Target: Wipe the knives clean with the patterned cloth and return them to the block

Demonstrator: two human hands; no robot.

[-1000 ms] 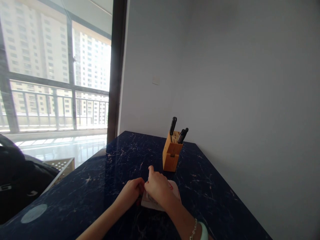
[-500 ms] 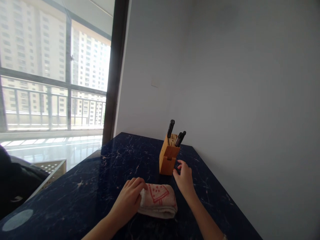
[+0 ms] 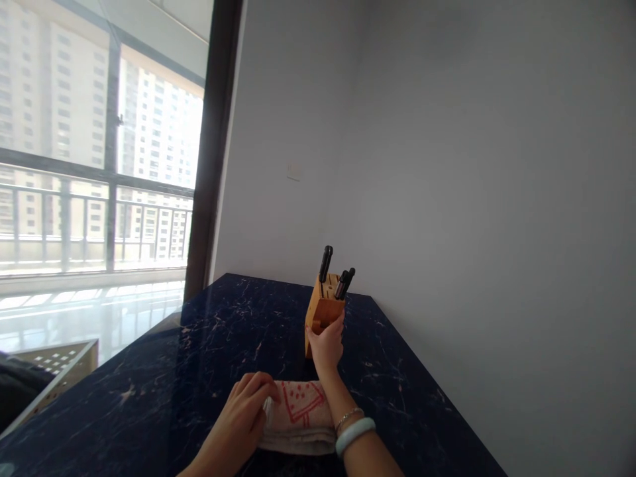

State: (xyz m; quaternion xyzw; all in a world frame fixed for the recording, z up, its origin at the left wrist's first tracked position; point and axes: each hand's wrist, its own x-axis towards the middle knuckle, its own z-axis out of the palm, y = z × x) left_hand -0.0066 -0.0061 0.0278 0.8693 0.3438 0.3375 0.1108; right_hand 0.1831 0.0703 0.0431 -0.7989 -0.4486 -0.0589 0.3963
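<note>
My left hand (image 3: 237,412) curls closed over the left end of the cream folded towel with a red print (image 3: 303,417), its long axis lying crosswise before me, while my right hand (image 3: 325,344), fingers open, sits nearer the tall wooden knife block (image 3: 314,318).

Folded towel (image 3: 298,427): off-white, red triangle print, lying flat | wooden knife block (image 3: 322,298): upright, black handles
</note>
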